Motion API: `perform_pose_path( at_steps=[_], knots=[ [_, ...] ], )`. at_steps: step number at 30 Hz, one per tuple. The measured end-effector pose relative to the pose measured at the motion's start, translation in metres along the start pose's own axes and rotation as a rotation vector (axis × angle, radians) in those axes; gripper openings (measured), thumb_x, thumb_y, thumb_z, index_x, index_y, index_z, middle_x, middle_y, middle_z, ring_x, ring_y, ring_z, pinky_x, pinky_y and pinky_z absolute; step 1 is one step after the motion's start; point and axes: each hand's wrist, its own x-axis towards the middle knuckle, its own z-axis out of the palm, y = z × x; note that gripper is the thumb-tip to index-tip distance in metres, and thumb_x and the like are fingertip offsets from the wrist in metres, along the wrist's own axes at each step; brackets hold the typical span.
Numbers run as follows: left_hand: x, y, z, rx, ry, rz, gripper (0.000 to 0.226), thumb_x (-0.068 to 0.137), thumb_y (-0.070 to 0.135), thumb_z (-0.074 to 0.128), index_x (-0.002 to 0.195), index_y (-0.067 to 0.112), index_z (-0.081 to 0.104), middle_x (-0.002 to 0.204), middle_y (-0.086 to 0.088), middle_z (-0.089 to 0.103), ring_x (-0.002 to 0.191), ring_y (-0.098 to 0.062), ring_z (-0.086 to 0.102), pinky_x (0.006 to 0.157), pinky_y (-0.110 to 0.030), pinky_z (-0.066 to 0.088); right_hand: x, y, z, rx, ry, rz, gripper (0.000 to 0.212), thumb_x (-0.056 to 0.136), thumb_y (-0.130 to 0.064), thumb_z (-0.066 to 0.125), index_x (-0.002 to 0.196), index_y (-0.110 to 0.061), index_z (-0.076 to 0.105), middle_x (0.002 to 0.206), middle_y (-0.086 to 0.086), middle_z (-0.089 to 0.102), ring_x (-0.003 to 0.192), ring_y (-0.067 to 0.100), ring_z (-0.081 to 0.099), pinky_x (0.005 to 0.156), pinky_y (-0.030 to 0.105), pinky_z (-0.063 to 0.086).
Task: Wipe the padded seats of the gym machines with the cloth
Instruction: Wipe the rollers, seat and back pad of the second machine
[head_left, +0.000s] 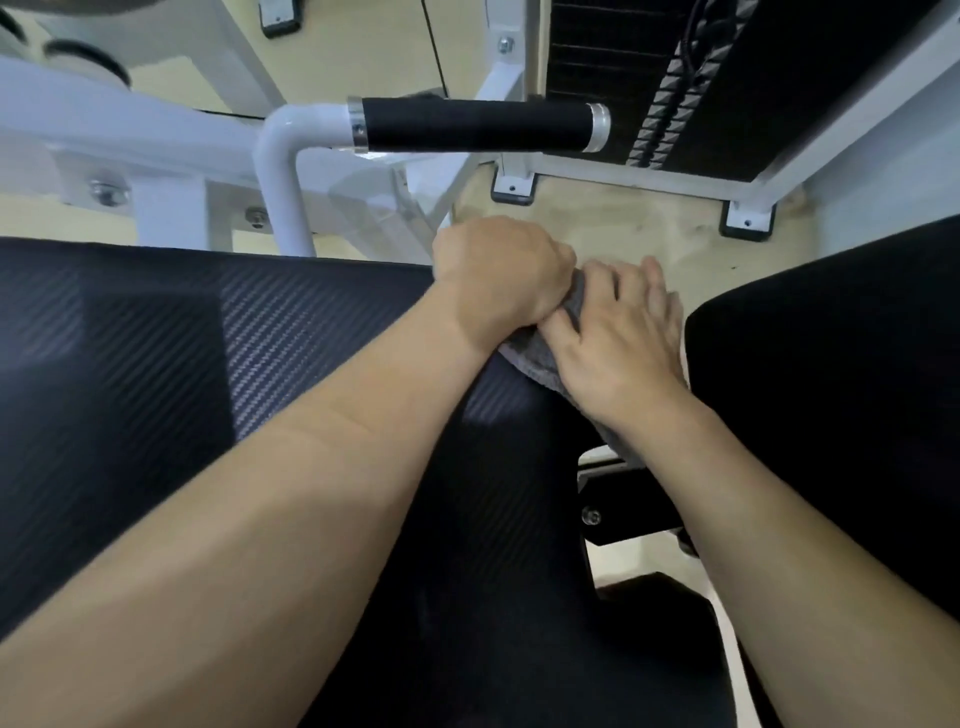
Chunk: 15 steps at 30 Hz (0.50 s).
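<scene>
A black padded seat (208, 364) with a woven texture fills the left and middle of the head view. A grey cloth (535, 364) lies over the seat's far right corner. My left hand (498, 275) is curled in a fist and grips the cloth's upper end. My right hand (618, 332) lies on the cloth with fingers spread and fairly straight, pressing it onto the pad's edge. Most of the cloth is hidden under both hands. A second black pad (831, 389) stands at the right.
A white machine frame (171, 156) runs behind the seat, with a black rubber handle (478, 124) sticking out to the right. A black weight stack (665, 88) in a white frame stands at the top right. Beige floor (649, 228) shows beyond my hands.
</scene>
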Motion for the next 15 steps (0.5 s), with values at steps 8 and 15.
perform_pose_path(
  at_steps=[8, 15],
  knots=[
    [-0.093, -0.073, 0.021, -0.1, 0.448, -0.451, 0.042, 0.098, 0.033, 0.028, 0.115, 0.019, 0.063, 0.127, -0.002, 0.061, 0.128, -0.022, 0.046, 0.11, -0.048, 0.021, -0.031, -0.083, 0.026, -0.097, -0.019, -0.509, 0.068, 0.093, -0.034, 0.026, 0.153, -0.014, 0.001, 0.161, 0.004, -0.003, 0.147, 0.021, -0.013, 0.117, 0.049, -0.007],
    [-0.179, -0.048, 0.037, -0.247, 0.484, -0.475, 0.04, 0.09, 0.018, 0.051, 0.126, 0.004, 0.059, 0.14, -0.015, 0.049, 0.132, -0.033, 0.04, 0.111, -0.052, 0.026, -0.131, -0.068, 0.051, 0.086, -0.127, -0.619, 0.078, 0.09, -0.044, 0.04, 0.152, -0.023, -0.003, 0.161, -0.003, -0.008, 0.145, 0.01, -0.018, 0.117, 0.041, -0.006]
  ],
)
